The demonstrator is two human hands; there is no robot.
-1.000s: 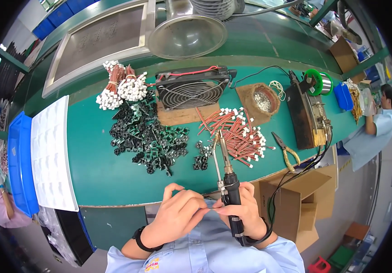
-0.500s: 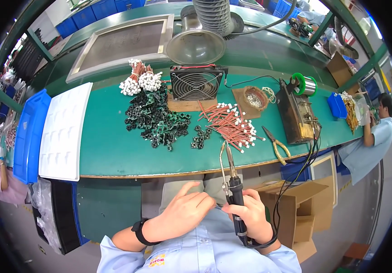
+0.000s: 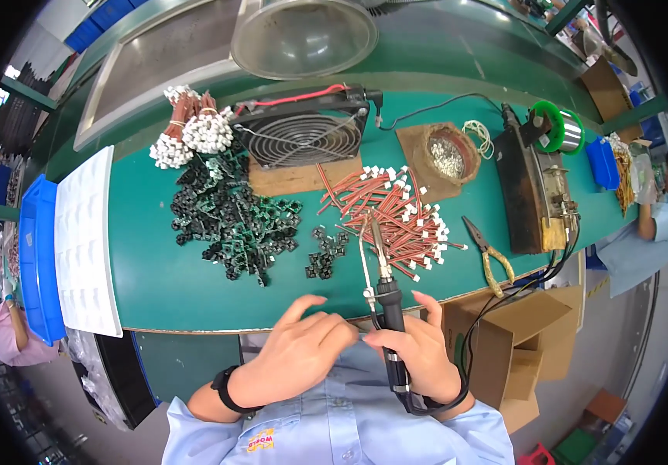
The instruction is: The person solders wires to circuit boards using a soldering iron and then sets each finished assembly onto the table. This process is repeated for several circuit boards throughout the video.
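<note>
- The right hand [image 3: 419,353] grips a black-handled soldering iron [image 3: 389,306], thumb laid across the handle and index finger raised clear of it.
- The left hand [image 3: 303,349] is close beside it, palm down, index finger stretched out and the other fingers curled; whether it holds anything cannot be told. A black wristband [image 3: 227,393] circles that wrist.
- The soldering iron stands at the bench's near edge, tip pointing away from the person, with a thin metal feed tube [image 3: 365,260] along its left side. The tip overlaps the red wire leads in view; contact cannot be told.
- Those red wire leads [image 3: 396,217] lie in a loose pile, white connectors on their ends.
- Left of them sit a small cluster of black parts [image 3: 324,254] and a larger heap of black and green parts [image 3: 233,217].
- Right of the leads, yellow-handled pliers [image 3: 498,269] lie open near the edge.
- Behind are a black fan [image 3: 303,139] on a brown board [image 3: 299,180] and a round container [image 3: 472,164] of silvery bits.
- Farther right, a dark metal-cased unit [image 3: 520,194] stands near a green spool [image 3: 552,128] of silvery wire.
- At the far left, a white compartmented tray [image 3: 84,248] adjoins a blue bin [image 3: 36,263].
</note>
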